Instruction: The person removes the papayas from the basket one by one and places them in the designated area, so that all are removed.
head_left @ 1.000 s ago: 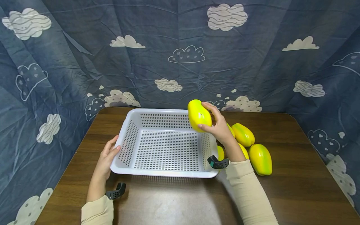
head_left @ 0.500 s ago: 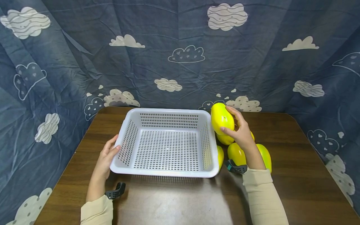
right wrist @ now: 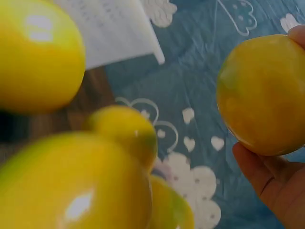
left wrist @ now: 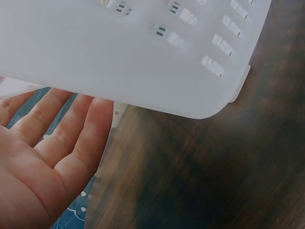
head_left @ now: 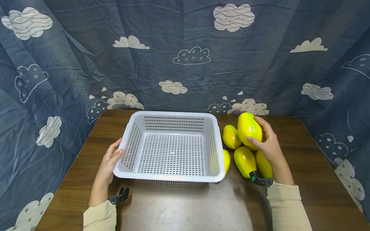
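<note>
A glossy yellow-green papaya [head_left: 248, 127] is in my right hand [head_left: 267, 139], pinched between thumb and fingers above other papayas right of the basket. In the right wrist view the fingertips lie against the held papaya [right wrist: 264, 95]. Near it on the table are a papaya [head_left: 230, 137] behind, a papaya [head_left: 244, 160] in front and a papaya [head_left: 263, 165] partly hidden by my wrist. My left hand [head_left: 108, 160] holds the left rim of a white slotted plastic basket [head_left: 173, 178], which has nothing in it. In the left wrist view its fingertips reach behind the basket's edge [left wrist: 167, 102].
Another papaya [head_left: 226, 162] is half hidden behind the basket's right wall. The brown wooden table [head_left: 173, 205] ends at the back against a blue cloud-print curtain [head_left: 162, 70]. A black band with a camera [head_left: 118, 196] sits on each wrist.
My right hand has carried the papaya rightward, from over the basket's right side to over the other papayas. My left hand and the basket have stayed in place.
</note>
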A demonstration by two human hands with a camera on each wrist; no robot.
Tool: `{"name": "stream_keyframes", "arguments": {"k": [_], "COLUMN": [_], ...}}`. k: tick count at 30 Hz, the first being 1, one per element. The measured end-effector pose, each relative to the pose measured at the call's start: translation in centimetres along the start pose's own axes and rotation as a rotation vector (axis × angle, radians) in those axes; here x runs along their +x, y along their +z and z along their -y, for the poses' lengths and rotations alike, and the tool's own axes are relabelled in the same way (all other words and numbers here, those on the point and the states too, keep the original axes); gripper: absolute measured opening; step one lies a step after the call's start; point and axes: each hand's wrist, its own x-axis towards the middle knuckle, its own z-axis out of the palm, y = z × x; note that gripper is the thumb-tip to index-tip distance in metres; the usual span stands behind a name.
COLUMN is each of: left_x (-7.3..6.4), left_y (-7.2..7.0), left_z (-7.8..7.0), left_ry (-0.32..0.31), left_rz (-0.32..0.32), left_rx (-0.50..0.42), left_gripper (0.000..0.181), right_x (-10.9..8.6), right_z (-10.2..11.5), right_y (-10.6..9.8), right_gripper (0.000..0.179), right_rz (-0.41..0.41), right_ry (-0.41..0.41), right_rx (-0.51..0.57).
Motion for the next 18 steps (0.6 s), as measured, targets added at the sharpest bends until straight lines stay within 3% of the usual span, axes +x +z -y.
{"name": "stream_keyframes", "arguments": {"k": [8,18], "left_x": [-0.1,-0.1], "left_y": [0.0,0.0], "left_z": [-0.2,-0.2], "left_ry": [-0.003,0.002], "left_rz": [-0.004,0.007], "left_rx": [0.011,0.006], "left_gripper": [0.051,0.051], "right_x": [-1.4,-3.1], "right_z": [-2.0,-4.5], "right_y": [-2.8,-5.7], "right_gripper": [0.070,0.067], "right_rz": [-0.037,-0.167], "right_ry": [0.064,0.152], "right_rx": [-0.093,-0.153]}}
